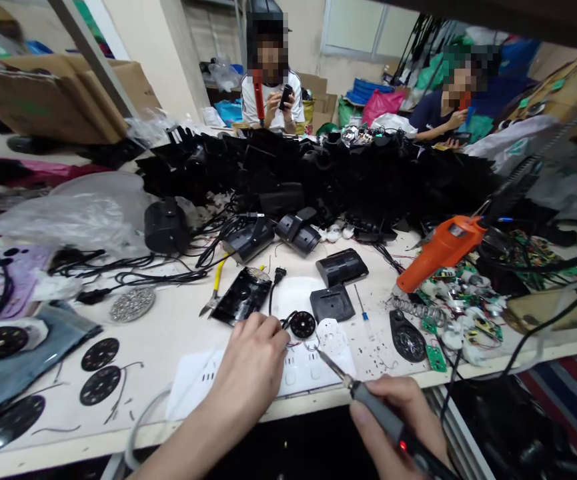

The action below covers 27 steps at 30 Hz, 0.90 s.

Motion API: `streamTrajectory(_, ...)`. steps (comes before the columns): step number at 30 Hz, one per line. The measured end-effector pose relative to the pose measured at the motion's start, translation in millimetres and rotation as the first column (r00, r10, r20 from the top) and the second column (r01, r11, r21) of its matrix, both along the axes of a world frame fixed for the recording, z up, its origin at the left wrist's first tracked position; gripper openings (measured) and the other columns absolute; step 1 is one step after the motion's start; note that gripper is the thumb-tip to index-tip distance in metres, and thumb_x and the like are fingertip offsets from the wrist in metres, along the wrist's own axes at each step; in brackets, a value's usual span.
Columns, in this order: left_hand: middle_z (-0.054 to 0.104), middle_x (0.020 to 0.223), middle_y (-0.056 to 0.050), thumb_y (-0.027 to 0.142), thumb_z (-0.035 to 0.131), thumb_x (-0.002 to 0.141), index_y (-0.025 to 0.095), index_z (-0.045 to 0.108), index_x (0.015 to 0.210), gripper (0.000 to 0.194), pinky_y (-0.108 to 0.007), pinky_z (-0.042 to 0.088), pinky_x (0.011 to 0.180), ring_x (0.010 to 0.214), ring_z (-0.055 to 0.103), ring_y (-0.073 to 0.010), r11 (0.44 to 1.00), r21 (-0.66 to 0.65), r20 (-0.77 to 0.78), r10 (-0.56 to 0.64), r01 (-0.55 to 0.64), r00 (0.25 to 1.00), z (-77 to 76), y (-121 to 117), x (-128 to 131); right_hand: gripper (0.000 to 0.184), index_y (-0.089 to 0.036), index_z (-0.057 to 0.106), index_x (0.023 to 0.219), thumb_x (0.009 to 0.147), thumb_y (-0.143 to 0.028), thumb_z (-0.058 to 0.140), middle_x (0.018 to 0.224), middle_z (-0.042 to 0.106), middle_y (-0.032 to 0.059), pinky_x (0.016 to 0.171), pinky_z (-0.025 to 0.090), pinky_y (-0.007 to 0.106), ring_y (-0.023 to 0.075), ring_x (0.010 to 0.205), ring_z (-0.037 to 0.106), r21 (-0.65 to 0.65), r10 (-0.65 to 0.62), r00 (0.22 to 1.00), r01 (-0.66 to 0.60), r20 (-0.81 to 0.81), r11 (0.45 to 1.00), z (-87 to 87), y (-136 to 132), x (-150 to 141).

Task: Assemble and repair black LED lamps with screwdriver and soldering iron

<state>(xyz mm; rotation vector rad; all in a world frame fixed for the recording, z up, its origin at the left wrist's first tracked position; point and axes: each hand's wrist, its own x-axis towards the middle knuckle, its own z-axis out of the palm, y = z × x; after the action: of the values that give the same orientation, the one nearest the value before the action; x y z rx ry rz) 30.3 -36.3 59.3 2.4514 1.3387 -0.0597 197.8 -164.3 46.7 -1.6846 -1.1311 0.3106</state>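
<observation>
My right hand (408,423) is closed round a soldering iron (375,403) with a grey grip and a lit red light. The iron's tip points at the lower edge of a small black round board (303,325), where a thin wire loops. My left hand (255,353) is closed, knuckles up, beside the board. A black power cord with a plug (280,273) runs down to its fingers, and a black lead comes out toward the board; the fingertips are hidden. Under the hand lies a white power strip (301,373). A white perforated disc (332,337) touches the board's right side.
An orange electric screwdriver (441,250) hangs at the right above green circuit boards (437,358). Black housings (342,267) and yellow-handled cutters (217,287) lie beyond my hands. Black round boards (100,385) lie left. Two people sit behind a heap of black parts (318,173).
</observation>
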Motion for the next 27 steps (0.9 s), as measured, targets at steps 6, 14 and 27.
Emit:
streamTrajectory(6,0.063,0.101,-0.011,0.024,0.051,0.091,0.019,0.067,0.088,0.017,-0.046,0.040,0.085,0.098,0.050,-0.0308,0.999,0.018,0.087,0.038,-0.040,0.995,-7.0,-0.2,2.2,0.017,-0.024,0.059,0.077,0.085,-0.038,0.064,0.055,0.053,-0.0052,0.046,0.041,0.022,0.0112,0.044,0.049,-0.022,0.099,0.993,-0.098,0.067,0.995,-6.6,18.3,-6.1)
streamTrajectory(14,0.063,0.099,-0.010,0.023,0.055,0.089,0.018,0.067,0.085,0.013,-0.046,0.040,0.085,0.096,0.048,-0.0291,0.997,0.002,0.166,0.079,-0.080,0.983,-14.4,-1.2,3.4,0.012,-0.023,0.058,0.080,0.087,-0.031,0.063,0.056,0.060,-0.0051,0.045,0.047,0.019,0.0113,0.044,0.058,-0.037,0.239,0.949,-0.237,0.204,0.971,-10.1,31.3,3.7)
streamTrajectory(27,0.061,0.095,-0.008,0.018,0.054,0.090,0.017,0.064,0.083,0.013,-0.045,0.040,0.082,0.093,0.048,-0.0279,0.996,0.050,0.203,0.063,-0.075,0.977,-15.9,-3.9,2.9,0.009,-0.022,0.055,0.087,0.089,-0.026,0.062,0.059,0.059,-0.0052,0.045,0.047,0.018,0.0101,0.045,0.057,0.045,0.279,0.912,-0.306,0.301,0.951,-19.4,36.2,4.9)
